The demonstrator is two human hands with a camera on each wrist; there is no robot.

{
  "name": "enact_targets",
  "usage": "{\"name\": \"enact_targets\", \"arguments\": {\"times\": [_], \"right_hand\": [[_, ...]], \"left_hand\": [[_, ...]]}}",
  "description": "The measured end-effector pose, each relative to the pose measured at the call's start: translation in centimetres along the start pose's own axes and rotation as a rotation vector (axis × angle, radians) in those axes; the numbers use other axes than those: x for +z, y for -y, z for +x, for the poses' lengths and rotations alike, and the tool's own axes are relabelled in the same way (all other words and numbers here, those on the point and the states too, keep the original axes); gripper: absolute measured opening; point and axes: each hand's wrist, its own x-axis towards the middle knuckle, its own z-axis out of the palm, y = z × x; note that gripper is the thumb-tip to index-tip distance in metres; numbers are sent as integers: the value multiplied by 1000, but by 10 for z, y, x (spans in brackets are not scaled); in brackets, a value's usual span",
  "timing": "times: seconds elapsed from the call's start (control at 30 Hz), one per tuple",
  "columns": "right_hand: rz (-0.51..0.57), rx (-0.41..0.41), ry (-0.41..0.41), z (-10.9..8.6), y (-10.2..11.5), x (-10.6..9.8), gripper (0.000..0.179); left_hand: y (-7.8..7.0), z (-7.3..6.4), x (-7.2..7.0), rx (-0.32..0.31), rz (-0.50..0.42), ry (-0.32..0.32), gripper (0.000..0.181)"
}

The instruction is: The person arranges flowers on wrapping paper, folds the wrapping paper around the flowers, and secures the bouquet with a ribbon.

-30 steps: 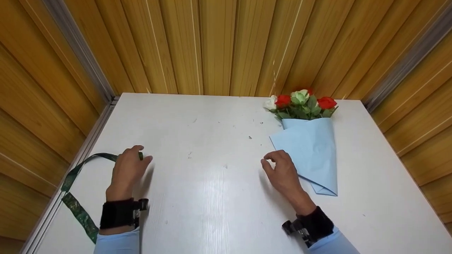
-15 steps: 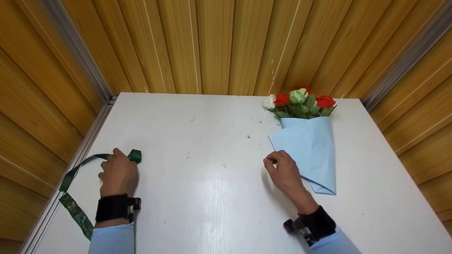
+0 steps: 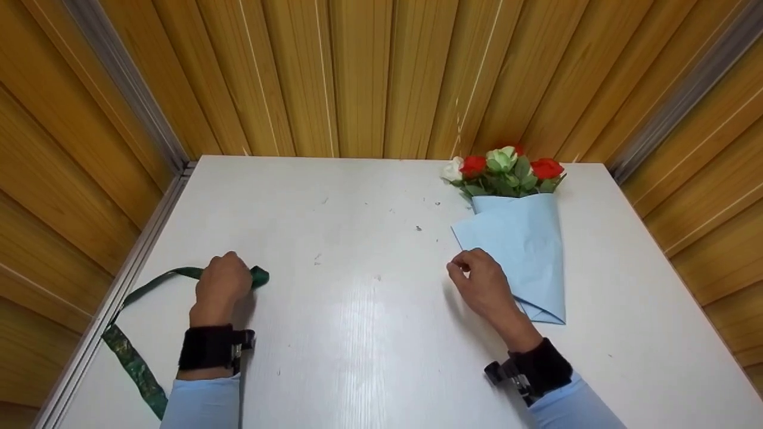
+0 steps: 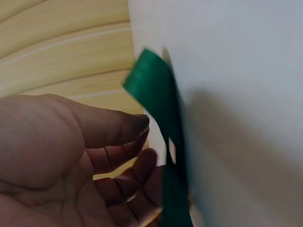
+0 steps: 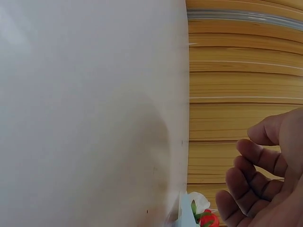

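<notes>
My left hand (image 3: pixel 223 283) is low over the left part of the table with its fingers curled at a dark green ribbon (image 3: pixel 260 276). The ribbon comes out on both sides of the hand in the head view. In the left wrist view, a folded loop of the ribbon (image 4: pixel 151 78) stands past the thumb tip, and its lower part runs along the curled fingertips; the exact contact is partly hidden. My right hand (image 3: pixel 483 283) hovers with loosely curled fingers, holding nothing, beside a bouquet wrapped in light blue paper (image 3: pixel 530 250). Red, white and pale green roses (image 3: pixel 502 159) top it.
The ribbon's tail (image 3: pixel 137 369) curves along the table's left edge, beside a metal rail (image 3: pixel 128 259). Wood-patterned panels (image 3: pixel 357 77) enclose the white table (image 3: pixel 357 333) at the back and both sides. Small dark marks (image 3: pixel 418 228) dot its surface.
My left hand let the ribbon's end show, shifted left, then came back right; the ribbon's near end and its upper curve moved right with it. My right hand has hardly moved.
</notes>
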Motion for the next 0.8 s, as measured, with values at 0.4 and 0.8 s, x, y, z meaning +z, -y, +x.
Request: {"name": "enact_targets", "arguments": {"times": [0.4,0.8], "right_hand": [[18,-28,4,-5,-2,-1,12],[-8,-65,89,-7,11,7,12]], "left_hand": [[-29,-4,5,86,22,178,60],[-75,-12,35,242,-92,163,23]]}}
